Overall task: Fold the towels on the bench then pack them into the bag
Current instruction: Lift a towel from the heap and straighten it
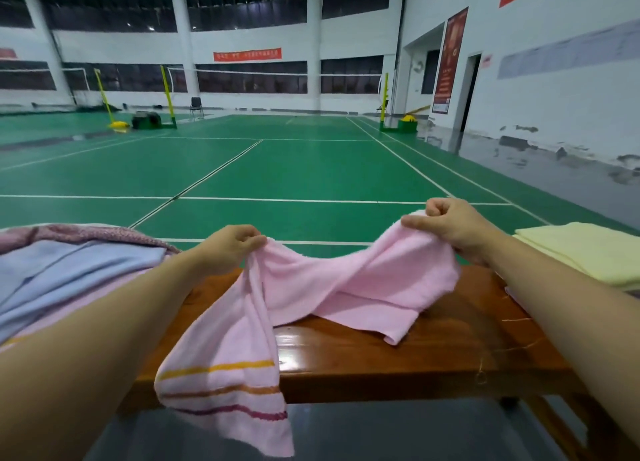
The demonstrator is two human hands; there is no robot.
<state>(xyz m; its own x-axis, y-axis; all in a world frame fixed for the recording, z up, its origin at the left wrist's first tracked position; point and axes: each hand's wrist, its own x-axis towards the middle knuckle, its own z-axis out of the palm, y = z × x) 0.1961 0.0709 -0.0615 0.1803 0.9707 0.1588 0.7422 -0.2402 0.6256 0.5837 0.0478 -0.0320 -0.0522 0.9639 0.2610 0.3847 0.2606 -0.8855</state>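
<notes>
The wooden bench is the fixed point here, its glossy brown top running left to right across the lower half of the view. No bag shows, so nothing can be said of what one holds; the only gatherings of cloth are piles lying on the bench itself. At its left end sits a heap of towels, pale blue on top, with pink and a mauve knit beneath. At its right end lies a folded yellow towel, flat and squared. Between them, over the middle of the bench, the pink towel is held up by both hands. The left hand pinches one upper corner between thumb and curled fingers; the right hand is clenched round the other upper edge, a little higher and farther from the person. The cloth sags between the two grips, its middle folds resting on the bench top, while its striped end, banded in yellow, orange and magenta, hangs over the near edge of the bench toward the dark floor. Bare polished wood shows to the right of the pink towel, up to the yellow one. Beyond the far edge of the bench lies the green court floor with white lines.
</notes>
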